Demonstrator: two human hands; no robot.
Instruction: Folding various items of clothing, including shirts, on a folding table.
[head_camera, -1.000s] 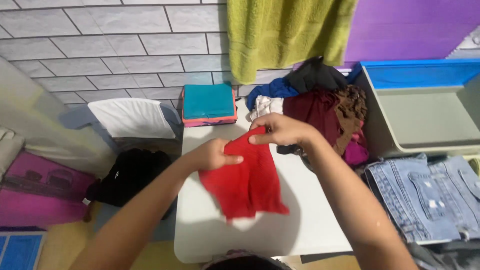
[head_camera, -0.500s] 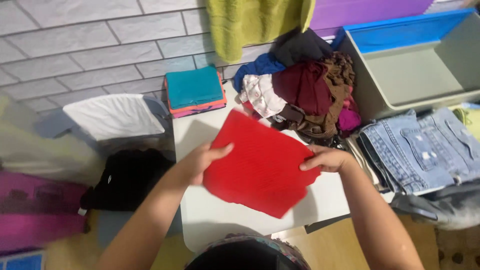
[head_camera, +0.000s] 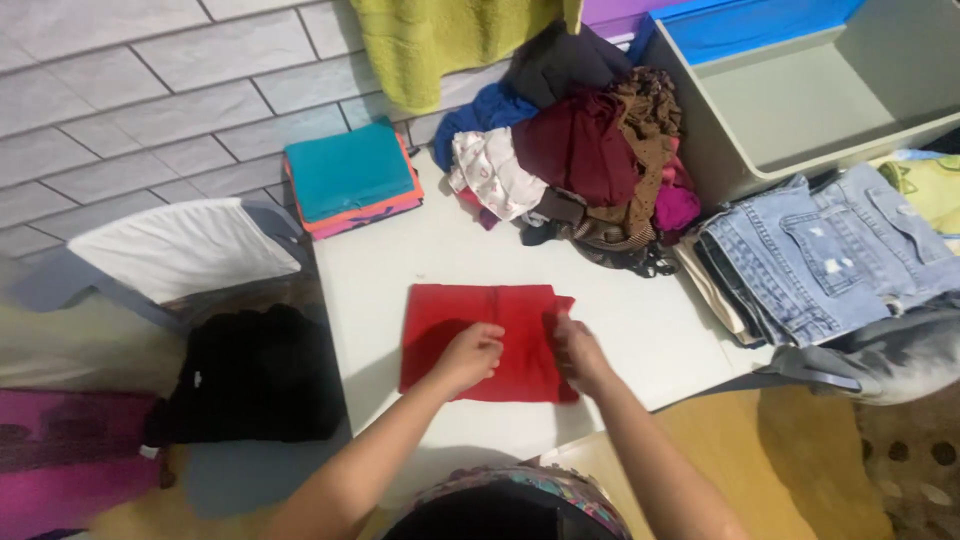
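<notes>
My left hand (head_camera: 470, 352) and right hand (head_camera: 577, 350) press down, fingers curled, on a folded red cloth (head_camera: 487, 340) lying flat on the white surface (head_camera: 650, 330). I judge that uneven pressure could skew the fold.

Evenly and brightly lit indoors, from above, without harsh glare. Soft shadows under both forearms on the white tabletop (head_camera: 640, 330), darkest toward its near edge. Deeper shade beneath the grey chair (head_camera: 180, 250) beyond the tabletop's left edge. Mild overexposure on the tabletop's bare far-left corner. Slight motion softness over the left hand (head_camera: 468, 355) and right hand (head_camera: 578, 350). Wide-angle bending of the tiled wall (head_camera: 150, 90) lines toward the frame's left side. Moderate compression smear in the dark garments (head_camera: 255, 375).
</notes>
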